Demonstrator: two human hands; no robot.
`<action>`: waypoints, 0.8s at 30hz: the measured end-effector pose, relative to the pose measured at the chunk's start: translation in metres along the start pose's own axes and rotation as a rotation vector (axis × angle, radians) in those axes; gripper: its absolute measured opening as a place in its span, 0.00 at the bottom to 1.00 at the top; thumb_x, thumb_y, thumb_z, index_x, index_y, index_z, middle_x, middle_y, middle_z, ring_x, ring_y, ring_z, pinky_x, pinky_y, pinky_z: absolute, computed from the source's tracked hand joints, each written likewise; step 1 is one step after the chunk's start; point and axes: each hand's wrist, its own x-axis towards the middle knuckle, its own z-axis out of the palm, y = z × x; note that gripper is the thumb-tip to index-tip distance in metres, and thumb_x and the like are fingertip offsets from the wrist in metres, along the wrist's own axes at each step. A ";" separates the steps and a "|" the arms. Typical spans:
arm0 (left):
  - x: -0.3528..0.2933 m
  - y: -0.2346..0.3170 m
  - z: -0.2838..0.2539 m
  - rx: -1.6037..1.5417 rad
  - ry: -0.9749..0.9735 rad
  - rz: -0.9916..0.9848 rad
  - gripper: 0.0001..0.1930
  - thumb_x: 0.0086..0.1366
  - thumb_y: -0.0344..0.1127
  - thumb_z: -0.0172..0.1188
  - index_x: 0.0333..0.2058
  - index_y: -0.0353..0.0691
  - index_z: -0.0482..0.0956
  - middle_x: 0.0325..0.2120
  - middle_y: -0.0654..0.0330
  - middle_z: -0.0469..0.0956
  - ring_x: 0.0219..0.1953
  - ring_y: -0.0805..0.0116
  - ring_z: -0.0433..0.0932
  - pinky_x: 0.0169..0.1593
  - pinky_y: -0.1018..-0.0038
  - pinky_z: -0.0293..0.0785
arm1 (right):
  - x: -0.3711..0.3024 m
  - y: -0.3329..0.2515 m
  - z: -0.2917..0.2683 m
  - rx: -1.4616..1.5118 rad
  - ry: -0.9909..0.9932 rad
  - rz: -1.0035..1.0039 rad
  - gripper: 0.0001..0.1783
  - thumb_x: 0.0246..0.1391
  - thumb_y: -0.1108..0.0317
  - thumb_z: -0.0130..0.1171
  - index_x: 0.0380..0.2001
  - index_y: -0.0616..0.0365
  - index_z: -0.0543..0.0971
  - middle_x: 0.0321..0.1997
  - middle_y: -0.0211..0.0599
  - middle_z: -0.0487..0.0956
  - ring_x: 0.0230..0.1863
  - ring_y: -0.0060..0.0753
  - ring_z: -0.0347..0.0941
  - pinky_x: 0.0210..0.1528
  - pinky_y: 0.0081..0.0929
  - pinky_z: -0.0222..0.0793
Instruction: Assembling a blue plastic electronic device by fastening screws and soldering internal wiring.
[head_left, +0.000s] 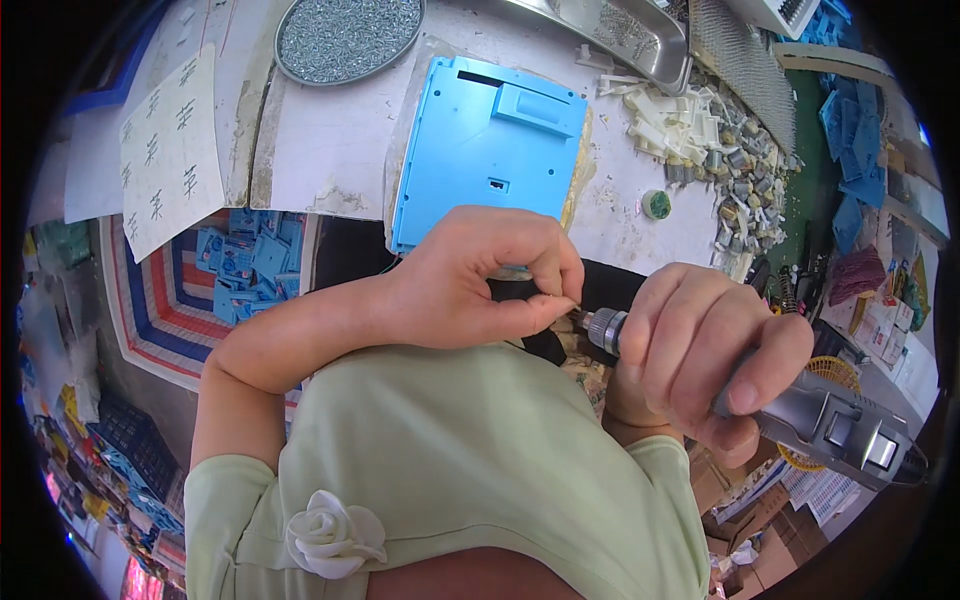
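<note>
My right hand (700, 365) is wrapped round a grey electric screwdriver (850, 430), its knurled metal chuck (606, 328) pointing left. At the screwdriver's tip, my left hand (455, 275) pinches thumb and forefinger together. Whatever sits between those fingertips is too small to make out. Just beyond my left hand lies a flat light-blue plastic panel (470, 150), with a slot along its far edge, a raised rectangular part and a small square opening. My left hand overlaps the panel's near edge in the picture; whether they touch I cannot tell.
A round metal tray of small screws (350, 38) stands at the far left, and a long metal tray (625, 40) at the far right. White plastic parts (665, 115) and small cylindrical motors (745, 190) lie heaped right. A striped bag (165, 305) holds blue pieces at left.
</note>
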 end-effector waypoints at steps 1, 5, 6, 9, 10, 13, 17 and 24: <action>0.000 0.000 -0.001 0.012 0.022 0.001 0.09 0.59 0.20 0.66 0.27 0.39 0.75 0.34 0.59 0.83 0.33 0.68 0.80 0.35 0.74 0.75 | 0.000 0.000 -0.001 -0.005 -0.008 0.000 0.14 0.60 0.62 0.68 0.39 0.50 0.72 0.18 0.20 0.75 0.14 0.15 0.68 0.16 0.15 0.62; 0.000 0.001 -0.006 0.156 0.026 0.030 0.09 0.57 0.20 0.66 0.26 0.39 0.74 0.33 0.59 0.82 0.32 0.67 0.80 0.34 0.73 0.74 | 0.001 -0.008 -0.006 0.010 -0.026 -0.017 0.13 0.60 0.61 0.69 0.39 0.49 0.73 0.19 0.20 0.76 0.14 0.15 0.68 0.18 0.16 0.64; 0.000 0.001 -0.006 0.181 0.031 0.037 0.09 0.57 0.20 0.66 0.26 0.39 0.74 0.33 0.59 0.82 0.31 0.67 0.80 0.34 0.73 0.74 | 0.002 -0.010 -0.007 0.013 -0.028 -0.022 0.13 0.60 0.61 0.69 0.39 0.48 0.73 0.19 0.20 0.76 0.14 0.15 0.69 0.18 0.16 0.64; 0.001 0.005 -0.009 0.299 0.008 0.081 0.10 0.55 0.19 0.66 0.27 0.39 0.74 0.32 0.58 0.81 0.31 0.64 0.80 0.34 0.72 0.74 | 0.006 -0.014 -0.008 -0.005 -0.020 -0.042 0.13 0.60 0.60 0.69 0.39 0.48 0.73 0.19 0.19 0.77 0.15 0.14 0.69 0.20 0.15 0.66; 0.001 0.005 -0.011 0.346 -0.006 0.099 0.10 0.54 0.19 0.66 0.27 0.39 0.74 0.32 0.58 0.81 0.30 0.63 0.80 0.34 0.71 0.74 | 0.007 -0.014 -0.009 -0.009 -0.021 -0.053 0.13 0.60 0.60 0.69 0.39 0.48 0.73 0.19 0.19 0.77 0.15 0.14 0.69 0.20 0.15 0.66; 0.001 0.004 -0.009 0.393 0.010 0.160 0.10 0.53 0.19 0.67 0.27 0.39 0.74 0.31 0.59 0.81 0.30 0.61 0.80 0.33 0.70 0.74 | 0.008 -0.012 -0.011 -0.023 -0.031 -0.049 0.14 0.60 0.60 0.69 0.40 0.47 0.73 0.20 0.19 0.77 0.16 0.14 0.70 0.22 0.15 0.67; -0.001 0.005 -0.007 0.385 0.011 0.140 0.11 0.52 0.19 0.67 0.27 0.40 0.73 0.31 0.59 0.81 0.30 0.61 0.80 0.33 0.69 0.74 | 0.007 -0.008 -0.008 -0.058 -0.023 -0.012 0.15 0.59 0.59 0.69 0.40 0.47 0.72 0.20 0.19 0.77 0.16 0.14 0.69 0.22 0.17 0.67; -0.002 0.005 -0.006 0.408 -0.009 0.156 0.12 0.52 0.20 0.68 0.27 0.41 0.72 0.31 0.61 0.80 0.31 0.61 0.80 0.33 0.69 0.74 | 0.007 -0.002 -0.005 -0.045 -0.050 0.013 0.15 0.58 0.59 0.69 0.40 0.47 0.72 0.19 0.19 0.76 0.15 0.15 0.68 0.21 0.17 0.66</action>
